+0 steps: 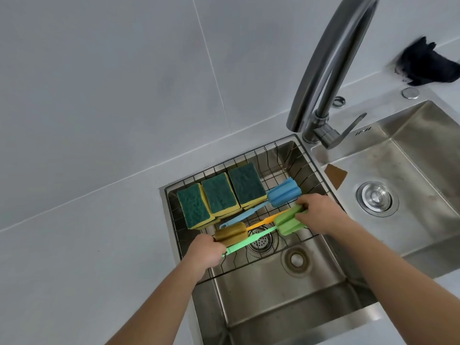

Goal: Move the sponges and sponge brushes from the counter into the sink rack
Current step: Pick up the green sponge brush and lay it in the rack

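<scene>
A wire sink rack (308,170) spans the back of the left sink basin. Three yellow sponges with dark green scouring tops (220,195) lie side by side in its back left part. A blue sponge brush (283,192) lies in front of them. My left hand (206,252) is closed on the handle end of the green sponge brush (288,224), beside the brown head of the orange-handled sponge brush (231,234). My right hand (321,212) grips the green foam head. Both brushes lie across the rack's front part.
A tall curved steel faucet (331,70) rises behind the rack's right corner. A second, larger sink basin (410,170) with a drain lies to the right. A black cloth (423,63) sits on the far right ledge. Grey counter (87,245) lies to the left.
</scene>
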{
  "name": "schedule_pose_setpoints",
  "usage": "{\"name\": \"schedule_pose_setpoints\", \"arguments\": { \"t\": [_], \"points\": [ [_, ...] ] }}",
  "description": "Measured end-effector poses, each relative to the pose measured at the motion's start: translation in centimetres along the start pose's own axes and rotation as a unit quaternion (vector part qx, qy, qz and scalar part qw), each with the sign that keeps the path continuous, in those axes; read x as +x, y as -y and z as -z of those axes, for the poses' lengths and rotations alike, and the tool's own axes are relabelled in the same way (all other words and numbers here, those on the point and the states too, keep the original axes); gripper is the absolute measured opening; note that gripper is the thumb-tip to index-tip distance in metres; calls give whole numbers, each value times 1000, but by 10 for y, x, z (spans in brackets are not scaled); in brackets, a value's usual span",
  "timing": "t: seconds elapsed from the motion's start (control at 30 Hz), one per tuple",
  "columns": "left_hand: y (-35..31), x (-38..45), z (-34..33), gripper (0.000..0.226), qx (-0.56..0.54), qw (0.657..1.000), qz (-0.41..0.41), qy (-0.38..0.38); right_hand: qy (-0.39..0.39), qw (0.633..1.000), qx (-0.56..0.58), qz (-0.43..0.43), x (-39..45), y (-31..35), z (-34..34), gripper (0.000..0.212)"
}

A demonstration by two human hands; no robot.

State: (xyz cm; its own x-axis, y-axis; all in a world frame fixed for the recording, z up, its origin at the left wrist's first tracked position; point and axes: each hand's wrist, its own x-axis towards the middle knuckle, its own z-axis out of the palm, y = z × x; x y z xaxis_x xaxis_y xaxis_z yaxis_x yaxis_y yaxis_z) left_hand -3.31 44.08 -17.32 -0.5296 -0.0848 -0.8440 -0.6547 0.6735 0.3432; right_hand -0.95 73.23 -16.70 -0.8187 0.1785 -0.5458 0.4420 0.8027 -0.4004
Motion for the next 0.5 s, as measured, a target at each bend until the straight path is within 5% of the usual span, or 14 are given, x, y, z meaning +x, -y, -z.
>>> {"name": "schedule_pose_setpoints", "arguments": {
  "t": [0.2, 0.5],
  "points": [
    [2, 1, -1, 8, 22, 997, -45, -50, -1, 1000, 16, -5, 6, 0, -3, 38],
    [-2, -1, 0, 18, 22, 987, -84, -136, -8, 999, -14, -38, 10, 3, -11, 35]
  ]
}}
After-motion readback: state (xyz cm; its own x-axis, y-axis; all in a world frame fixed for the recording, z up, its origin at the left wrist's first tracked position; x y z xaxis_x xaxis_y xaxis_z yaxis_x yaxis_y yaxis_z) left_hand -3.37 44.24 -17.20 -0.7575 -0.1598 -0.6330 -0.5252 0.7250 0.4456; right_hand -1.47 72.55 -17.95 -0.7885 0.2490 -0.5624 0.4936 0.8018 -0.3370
